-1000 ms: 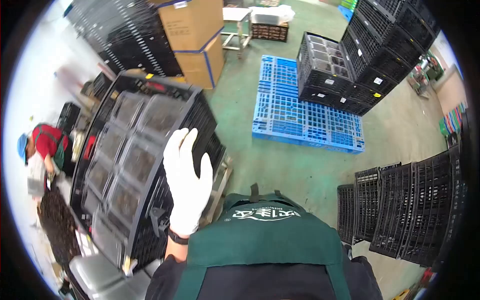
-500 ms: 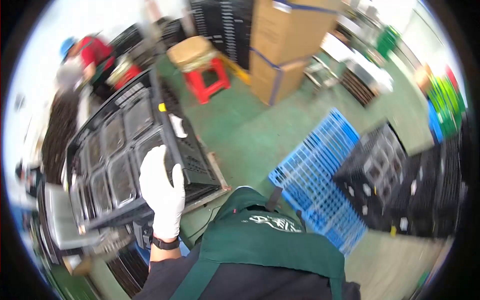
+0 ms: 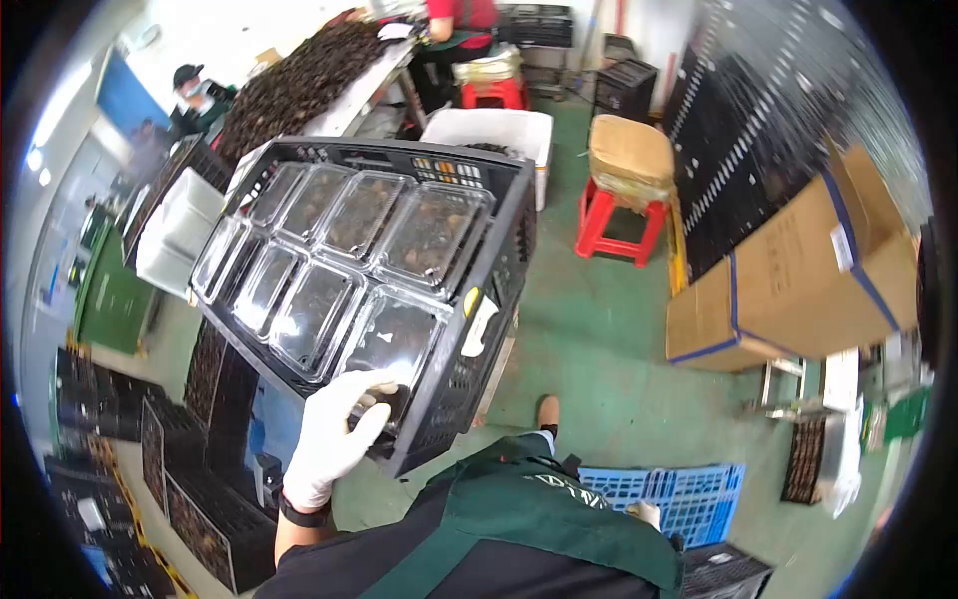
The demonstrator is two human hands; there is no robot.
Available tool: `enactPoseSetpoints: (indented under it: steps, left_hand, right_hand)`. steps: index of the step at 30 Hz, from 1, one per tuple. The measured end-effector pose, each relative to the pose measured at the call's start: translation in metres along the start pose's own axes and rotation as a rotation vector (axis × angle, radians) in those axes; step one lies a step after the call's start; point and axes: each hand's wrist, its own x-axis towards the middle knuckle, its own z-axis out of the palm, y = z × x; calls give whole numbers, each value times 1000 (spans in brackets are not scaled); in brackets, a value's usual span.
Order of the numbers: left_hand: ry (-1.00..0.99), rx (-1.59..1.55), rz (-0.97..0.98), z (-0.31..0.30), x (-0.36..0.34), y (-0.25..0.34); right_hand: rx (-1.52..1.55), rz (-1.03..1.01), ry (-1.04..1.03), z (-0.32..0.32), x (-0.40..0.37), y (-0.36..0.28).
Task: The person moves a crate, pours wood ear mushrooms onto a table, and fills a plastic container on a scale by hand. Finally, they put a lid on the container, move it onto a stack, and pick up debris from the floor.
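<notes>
We have the left hand (image 3: 339,434), in a white glove, at the near end of a black plastic crate (image 3: 444,409). Its fingers are half curled, with a gap between them and the thumb; whether it has hold of the rim we cannot tell. The right hand (image 3: 647,513) shows only as a bit of white glove past our green apron (image 3: 559,519), near a blue pallet (image 3: 699,489), so we cannot tell how far open it is or if it holds anything.

The crate lies ahead of us and to the left, and carries eight clear lidded boxes (image 3: 434,235) in two rows of four. Dark brown pieces show inside the far-row boxes (glare on the nearer lids hides much of theirs). A white label (image 3: 480,329) sits on the crate's right side.

Just behind it stands a white bin (image 3: 469,122) with something dark in it. A heap of dark brown pieces (image 3: 299,75) covers much of the table (image 3: 374,85) beyond, with a person in red (image 3: 464,15) beside it. On our right, a cardboard box (image 3: 798,275) has a flap raised; we cannot see its contents.
</notes>
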Motion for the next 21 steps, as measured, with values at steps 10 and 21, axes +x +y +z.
enactPoseSetpoints:
  steps: [10,21]
  left_hand:
    - [450,244,-264,21,8,31]
    - [941,405,-494,155,167,96]
  right_hand:
    - [24,227,-78,-117,251,-225]
    - [-1365,-939,-622,-180,547,-162]
